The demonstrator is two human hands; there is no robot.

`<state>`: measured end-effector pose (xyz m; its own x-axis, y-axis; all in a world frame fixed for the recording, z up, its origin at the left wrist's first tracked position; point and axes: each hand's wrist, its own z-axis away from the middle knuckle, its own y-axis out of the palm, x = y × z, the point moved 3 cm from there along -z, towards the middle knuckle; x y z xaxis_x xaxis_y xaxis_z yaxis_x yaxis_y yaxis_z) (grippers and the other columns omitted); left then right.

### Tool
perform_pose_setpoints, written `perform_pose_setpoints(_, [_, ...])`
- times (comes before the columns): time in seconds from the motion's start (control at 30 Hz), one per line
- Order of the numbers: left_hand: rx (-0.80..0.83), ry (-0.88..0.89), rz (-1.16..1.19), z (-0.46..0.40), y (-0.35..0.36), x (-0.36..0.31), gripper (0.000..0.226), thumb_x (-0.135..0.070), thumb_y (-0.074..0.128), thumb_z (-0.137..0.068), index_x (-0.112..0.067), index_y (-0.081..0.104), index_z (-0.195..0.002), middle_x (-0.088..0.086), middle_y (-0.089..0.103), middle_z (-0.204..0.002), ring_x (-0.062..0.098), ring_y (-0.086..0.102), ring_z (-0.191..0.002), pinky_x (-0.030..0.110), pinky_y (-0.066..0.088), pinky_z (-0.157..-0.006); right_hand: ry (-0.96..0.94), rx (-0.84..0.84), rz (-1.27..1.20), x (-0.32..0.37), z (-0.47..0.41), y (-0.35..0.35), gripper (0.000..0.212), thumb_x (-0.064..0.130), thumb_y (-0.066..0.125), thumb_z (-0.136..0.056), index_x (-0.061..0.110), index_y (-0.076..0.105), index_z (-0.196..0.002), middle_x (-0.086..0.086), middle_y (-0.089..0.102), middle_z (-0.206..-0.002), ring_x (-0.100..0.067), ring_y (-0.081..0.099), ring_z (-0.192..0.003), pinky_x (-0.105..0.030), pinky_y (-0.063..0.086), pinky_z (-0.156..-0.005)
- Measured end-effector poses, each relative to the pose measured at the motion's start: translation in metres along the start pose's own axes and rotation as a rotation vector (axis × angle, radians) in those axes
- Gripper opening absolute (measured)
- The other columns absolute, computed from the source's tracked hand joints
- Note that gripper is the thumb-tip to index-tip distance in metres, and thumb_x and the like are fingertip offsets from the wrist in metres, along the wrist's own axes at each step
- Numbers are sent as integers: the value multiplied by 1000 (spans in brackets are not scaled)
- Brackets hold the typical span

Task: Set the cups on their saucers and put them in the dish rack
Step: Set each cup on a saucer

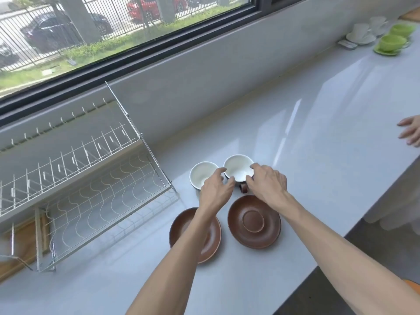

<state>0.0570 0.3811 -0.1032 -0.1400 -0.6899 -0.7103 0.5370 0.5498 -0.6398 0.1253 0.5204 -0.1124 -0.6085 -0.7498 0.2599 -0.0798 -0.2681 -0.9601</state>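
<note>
Two cups with white insides and brown outsides stand side by side on the counter: the left cup (201, 174) and the right cup (238, 168), whose brown handle points toward me. My left hand (216, 189) and my right hand (268, 183) both have their fingers around the right cup's rim. In front of the cups lie two brown saucers, the left saucer (181, 228) partly hidden under my left forearm and the right saucer (254, 221) with nothing on it. The white wire dish rack (95, 185) stands to the left with no dishes in it.
At the far right end of the counter (295, 137) stand white cups on saucers (363, 32) and green cups on saucers (392, 43). Another person's hand (411, 133) reaches in at the right edge. A window runs along the back wall. A wooden board (22, 253) lies under the rack.
</note>
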Motion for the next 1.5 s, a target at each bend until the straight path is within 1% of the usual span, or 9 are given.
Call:
perform_pose_setpoints(0.27, [21, -50, 56, -18, 15, -5, 57, -30, 50, -94, -21, 37, -149, 9, 56, -141, 28, 52, -129, 40, 42, -105, 28, 16, -35, -10, -37, 7, 43, 24, 46, -98, 11, 48, -139, -16, 62, -122, -41, 64, -107, -42, 48, -81])
perform_pose_setpoints(0.37, [48, -62, 70, -24, 23, -8, 62, -26, 49, -93, -21, 31, -153, 9, 56, -140, 28, 58, -118, 41, 45, -103, 54, 55, -61, -12, -47, 13, 43, 22, 43, -99, 9, 46, -140, -17, 61, -124, -41, 63, -108, -42, 47, -82])
perform_pose_setpoints(0.5, [55, -93, 132, -33, 30, -12, 64, -25, 49, -94, -21, 27, -154, 3, 45, -152, 27, 50, -129, 45, 42, -107, 81, 122, -113, -16, -58, 24, 40, 18, 40, -100, 6, 46, -138, -19, 63, -122, -42, 62, -107, -40, 44, -77])
perform_pose_setpoints(0.67, [58, -106, 163, -43, 31, -14, 61, -21, 47, -94, -21, 29, -152, 1, 49, -146, 27, 52, -123, 43, 44, -105, 155, 233, -232, -18, -67, 35, 38, 13, 37, -99, 6, 49, -134, -22, 63, -120, -42, 59, -107, -38, 46, -78])
perform_pose_setpoints(0.77, [60, -119, 169, -44, 33, -12, 63, -21, 45, -93, -23, 27, -153, 1, 49, -145, 30, 55, -121, 47, 46, -103, 175, 261, -308, -18, -67, 37, 42, 7, 33, -94, 7, 48, -134, -23, 63, -116, -44, 64, -97, -44, 56, -85])
perform_pose_setpoints(0.9, [47, -126, 178, -45, 37, -9, 64, -22, 46, -92, -25, 26, -153, 5, 51, -145, 37, 55, -124, 52, 47, -102, 200, 269, -359, -17, -68, 38, 44, 7, 30, -92, 9, 49, -132, -22, 64, -114, -43, 70, -82, -46, 58, -83])
perform_pose_setpoints(1.27, [31, -99, 208, -33, 29, -9, 59, -21, 45, -94, -27, 32, -151, -3, 48, -146, 33, 62, -112, 48, 47, -101, 213, 226, -356, -16, -54, 21, 41, 3, 33, -90, 3, 55, -124, -25, 64, -114, -44, 66, -95, -48, 56, -87])
perform_pose_setpoints(1.4, [32, -100, 236, -26, 26, -8, 56, -23, 44, -94, -26, 35, -149, 0, 49, -146, 35, 59, -119, 50, 48, -102, 199, 206, -371, -16, -45, 8, 43, 2, 34, -90, 3, 55, -128, -26, 63, -117, -46, 66, -98, -50, 56, -88])
perform_pose_setpoints(1.5, [36, -122, 277, -20, 22, -5, 55, -23, 43, -94, -24, 38, -148, 6, 55, -139, 33, 62, -115, 52, 50, -99, 191, 195, -374, -18, -33, -1, 42, 1, 34, -89, 2, 56, -125, -27, 65, -116, -46, 67, -97, -49, 55, -90])
